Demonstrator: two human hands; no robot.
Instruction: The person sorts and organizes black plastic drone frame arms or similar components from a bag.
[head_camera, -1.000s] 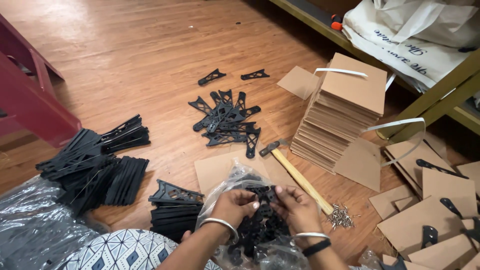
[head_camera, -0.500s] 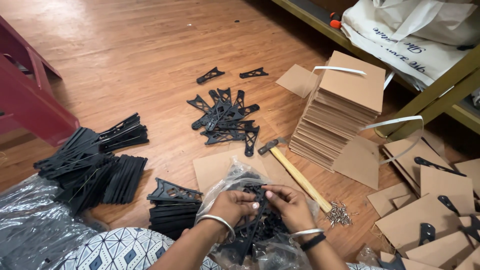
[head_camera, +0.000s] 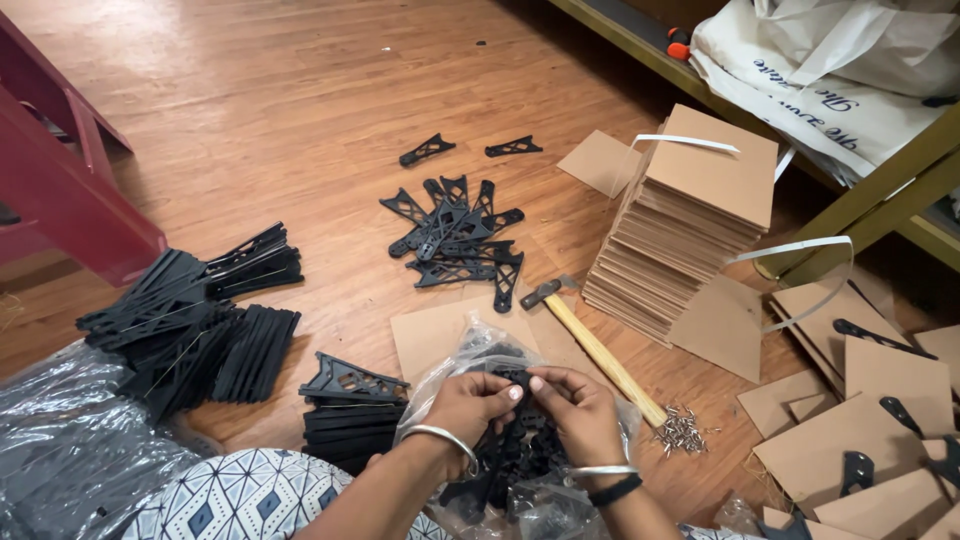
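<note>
Nearest, the left hand (head_camera: 468, 405) and right hand (head_camera: 575, 410) pinch flat black plastic brackets (head_camera: 515, 440) inside a crinkled clear bag (head_camera: 480, 345). Beyond lie a wooden-handled hammer (head_camera: 595, 345), small nails (head_camera: 683, 432), stacked cardboard squares (head_camera: 690, 215) and loose brackets (head_camera: 455, 240) on the plank floor (head_camera: 250, 110).

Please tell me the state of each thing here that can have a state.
Clear plastic bag: open, black parts inside.
Left hand: fingers pinching a black part.
Right hand: fingers on the same part.
Cardboard stack: straps loose.
Hammer: lying flat.
Nails: loose pile.
</note>
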